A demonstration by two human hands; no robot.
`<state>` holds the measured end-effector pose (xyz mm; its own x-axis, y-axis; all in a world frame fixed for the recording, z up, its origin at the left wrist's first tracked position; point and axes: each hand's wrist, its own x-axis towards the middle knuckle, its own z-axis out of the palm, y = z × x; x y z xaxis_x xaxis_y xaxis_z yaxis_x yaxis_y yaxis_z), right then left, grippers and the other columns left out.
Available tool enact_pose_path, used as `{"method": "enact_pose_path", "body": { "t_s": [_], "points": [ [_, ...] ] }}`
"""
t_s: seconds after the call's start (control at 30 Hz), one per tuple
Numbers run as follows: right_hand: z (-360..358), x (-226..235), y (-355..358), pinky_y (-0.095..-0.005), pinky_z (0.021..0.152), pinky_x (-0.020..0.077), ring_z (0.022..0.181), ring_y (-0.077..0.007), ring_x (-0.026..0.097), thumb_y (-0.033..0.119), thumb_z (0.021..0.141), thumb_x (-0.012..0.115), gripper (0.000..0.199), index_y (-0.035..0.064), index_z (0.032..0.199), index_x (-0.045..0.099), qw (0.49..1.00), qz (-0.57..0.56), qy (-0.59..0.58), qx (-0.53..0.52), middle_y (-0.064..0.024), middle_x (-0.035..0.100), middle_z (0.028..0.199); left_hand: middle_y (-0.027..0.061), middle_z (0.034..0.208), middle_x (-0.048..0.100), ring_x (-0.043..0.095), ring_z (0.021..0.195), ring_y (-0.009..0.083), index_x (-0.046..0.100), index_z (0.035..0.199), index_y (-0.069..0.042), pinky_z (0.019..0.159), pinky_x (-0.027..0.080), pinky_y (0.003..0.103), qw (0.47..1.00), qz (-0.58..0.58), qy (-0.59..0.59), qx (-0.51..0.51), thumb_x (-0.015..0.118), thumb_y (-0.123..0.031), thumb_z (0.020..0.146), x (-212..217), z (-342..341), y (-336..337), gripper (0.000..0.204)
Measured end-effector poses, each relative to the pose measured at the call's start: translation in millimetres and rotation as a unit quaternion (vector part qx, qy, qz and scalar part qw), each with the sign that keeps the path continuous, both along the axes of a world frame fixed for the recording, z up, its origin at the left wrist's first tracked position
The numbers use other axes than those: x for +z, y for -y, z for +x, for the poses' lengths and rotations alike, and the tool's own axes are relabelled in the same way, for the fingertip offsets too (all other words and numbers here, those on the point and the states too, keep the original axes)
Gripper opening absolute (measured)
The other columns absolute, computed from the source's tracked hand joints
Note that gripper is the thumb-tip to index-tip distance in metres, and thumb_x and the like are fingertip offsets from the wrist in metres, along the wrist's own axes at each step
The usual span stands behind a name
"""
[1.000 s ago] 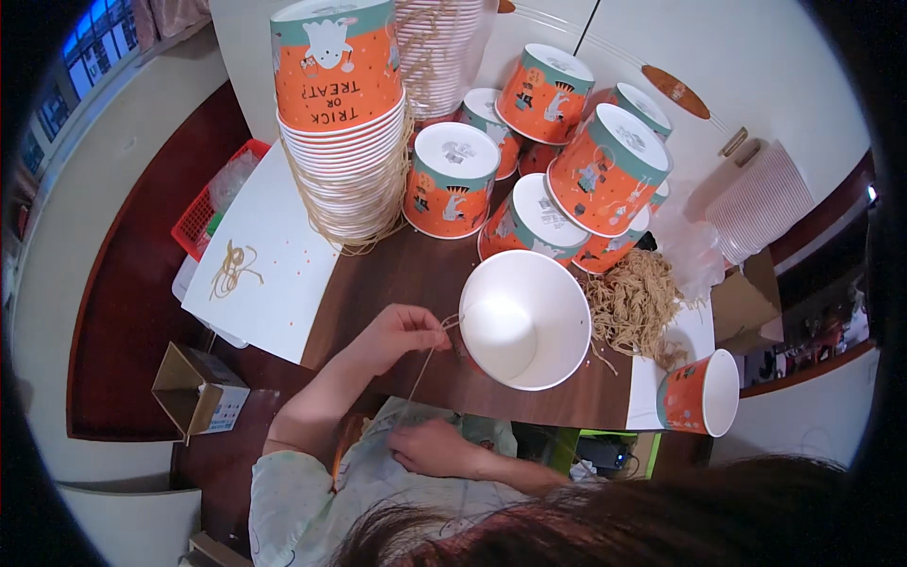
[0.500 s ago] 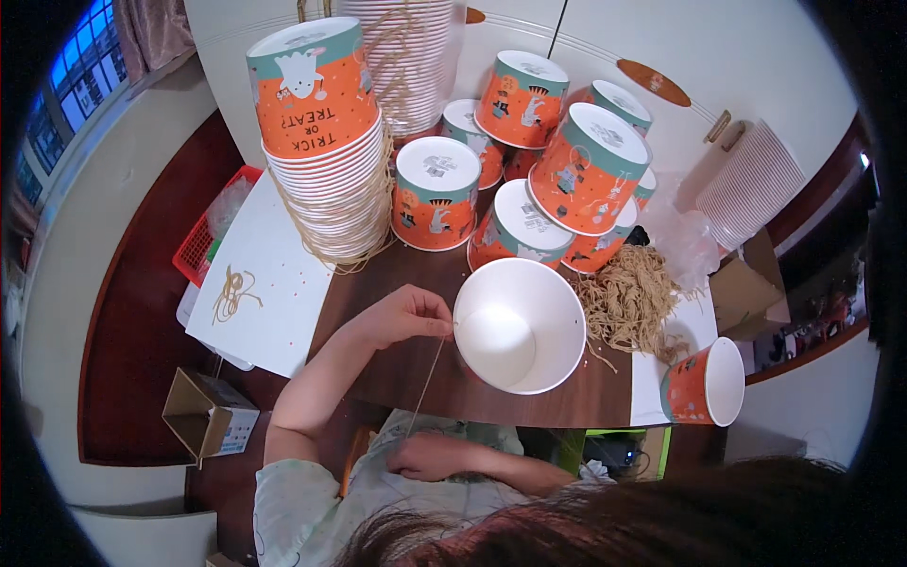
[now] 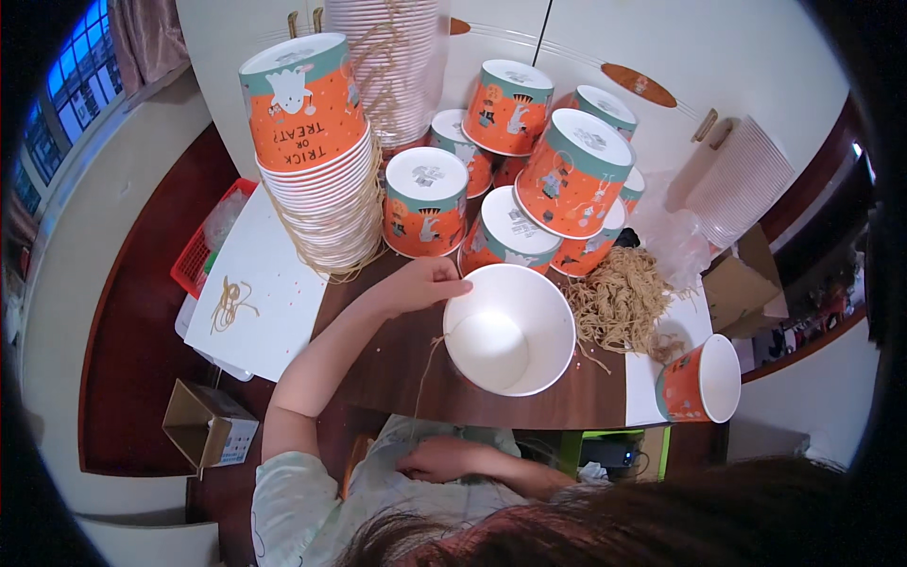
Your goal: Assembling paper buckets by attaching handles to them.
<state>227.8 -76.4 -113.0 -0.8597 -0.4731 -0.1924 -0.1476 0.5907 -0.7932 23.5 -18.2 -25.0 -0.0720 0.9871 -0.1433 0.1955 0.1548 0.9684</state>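
Note:
A white-lined paper bucket (image 3: 515, 331) stands on the dark tabletop before me, its open mouth facing up. My left hand (image 3: 430, 283) pinches its rim at the upper left, thumb over the edge. Thin tan string (image 3: 427, 378) comes out of the bucket's left side and runs down over the table edge to my lap. There my right hand (image 3: 435, 458) is closed around the string's lower end, its fingertips partly hidden.
Upside-down orange-and-green buckets (image 3: 427, 203) crowd the back, beside a tall nested stack (image 3: 321, 203) draped with string. A tangled string heap (image 3: 624, 298) lies right of the bucket. Another bucket (image 3: 699, 378) lies tipped at the right edge. A loose string bundle (image 3: 231, 304) rests at left.
My left hand has let go of the string beside the bucket and moved up onto the rim. The string now hangs slacker from the bucket's side. My right hand stays at my lap.

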Motion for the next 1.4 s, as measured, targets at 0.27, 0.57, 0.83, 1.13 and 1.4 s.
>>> {"method": "enact_pose_path", "body": {
  "t_s": [0.27, 0.57, 0.83, 1.13, 1.4],
  "points": [
    [21.8, 54.9, -45.5, -0.0413, 0.066, 0.0453, 0.078, -0.0335, 0.057, 0.021, 0.083, 0.051, 0.020, 0.0073, 0.097, 0.055, 0.998, -0.028, 0.041, -0.044, -0.0151, 0.059, 0.085, -0.0024, 0.063, 0.046, 0.045, 0.053, 0.0042, 0.045, 0.074, -0.006, 0.044, 0.037, 0.020, 0.988, 0.123, -0.077, 0.053, 0.058, -0.013, 0.080, 7.9, -14.3, 30.1, 0.016],
    [97.3, 79.1, -144.6, -0.0338, 0.045, 0.0434, 0.050, -0.0258, 0.057, 0.009, 0.074, 0.062, 0.011, 0.0002, 0.080, 0.060, 0.845, -0.451, -0.284, -0.042, -0.0125, 0.061, 0.066, -0.0011, 0.065, 0.047, 0.047, 0.051, 0.0032, 0.041, 0.075, -0.005, 0.042, 0.040, 0.018, 0.935, 0.211, 0.017, 0.285, 0.056, -0.004, 0.082, -50.5, 6.5, 101.6, 0.016],
    [120.3, 106.5, -176.1, -0.0205, 0.039, 0.0336, 0.056, -0.0109, 0.040, 0.018, 0.084, 0.051, 0.013, 0.0093, 0.082, 0.041, 0.567, -0.695, -0.417, -0.149, -0.0018, 0.045, 0.074, 0.0073, 0.083, 0.058, 0.059, 0.068, 0.0111, 0.050, 0.099, 0.001, 0.056, 0.053, 0.023, 0.909, 0.186, 0.109, 0.357, 0.056, -0.003, 0.081, -76.3, 44.1, 102.5, 0.019],
    [14.5, 129.9, -118.9, -0.0374, 0.080, 0.0446, 0.087, -0.0286, 0.057, 0.034, 0.086, 0.048, 0.040, -0.0027, 0.101, 0.048, 0.748, -0.564, -0.169, -0.305, -0.0197, 0.057, 0.096, 0.0113, 0.082, 0.059, 0.063, 0.077, 0.0216, 0.052, 0.091, 0.002, 0.058, 0.052, 0.025, 0.912, -0.027, 0.337, 0.231, 0.044, -0.020, 0.092, -105.9, 80.4, 104.4, 0.024],
    [-15.0, 62.2, -113.7, -0.0370, 0.080, 0.0438, 0.094, -0.0216, 0.056, 0.035, 0.090, 0.039, 0.037, 0.0030, 0.107, 0.047, 0.700, -0.584, 0.002, -0.411, -0.0117, 0.057, 0.101, 0.0092, 0.069, 0.052, 0.056, 0.055, 0.0215, 0.051, 0.082, -0.004, 0.048, 0.045, 0.030, 0.958, 0.051, -0.246, 0.136, 0.060, -0.022, 0.078, -51.6, 81.4, 113.9, 0.020]
  ]
}}
